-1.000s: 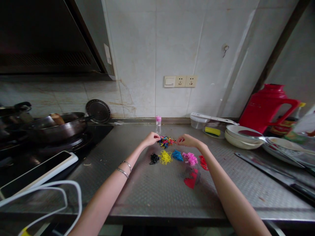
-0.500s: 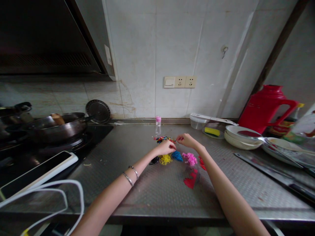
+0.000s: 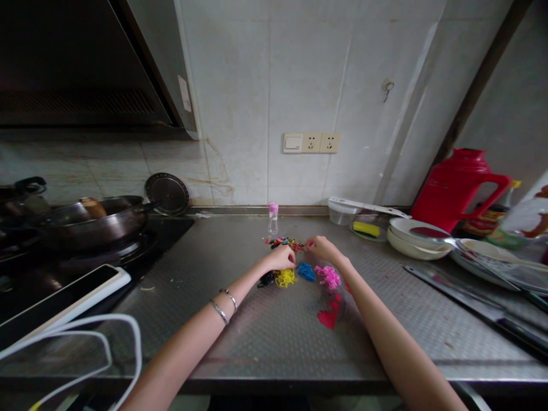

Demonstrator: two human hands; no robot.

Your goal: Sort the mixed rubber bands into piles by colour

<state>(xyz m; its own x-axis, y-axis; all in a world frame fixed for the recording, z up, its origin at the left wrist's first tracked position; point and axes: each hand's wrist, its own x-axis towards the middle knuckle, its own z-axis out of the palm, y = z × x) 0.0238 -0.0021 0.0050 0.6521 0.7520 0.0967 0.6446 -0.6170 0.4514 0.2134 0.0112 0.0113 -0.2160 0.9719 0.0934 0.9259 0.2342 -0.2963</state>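
Observation:
A mixed-colour heap of small rubber bands (image 3: 282, 244) lies at the middle of the steel counter. My left hand (image 3: 281, 258) is closed just in front of it, above the yellow rubber bands (image 3: 285, 278); what its fingers pinch is too small to make out. My right hand (image 3: 321, 247) is at the heap's right edge, fingertips pinched together, their contents unclear. Sorted piles lie nearer me: black rubber bands (image 3: 266, 279), blue rubber bands (image 3: 306, 272) and pink rubber bands (image 3: 328, 277). Red rubber bands (image 3: 347, 287) are mostly hidden by my right forearm.
Behind the heap stands a small clear bottle (image 3: 273, 221) with a pink cap. A clear packet with red patterning (image 3: 329, 313) lies in front. On the right are bowls (image 3: 417, 245), a knife (image 3: 454, 297) and a red thermos (image 3: 458, 182); a pan (image 3: 94, 222) sits left.
My left hand has shifted slightly left, over the yellow pile. My right forearm now covers more of the red pile. The whole view has moved a little.

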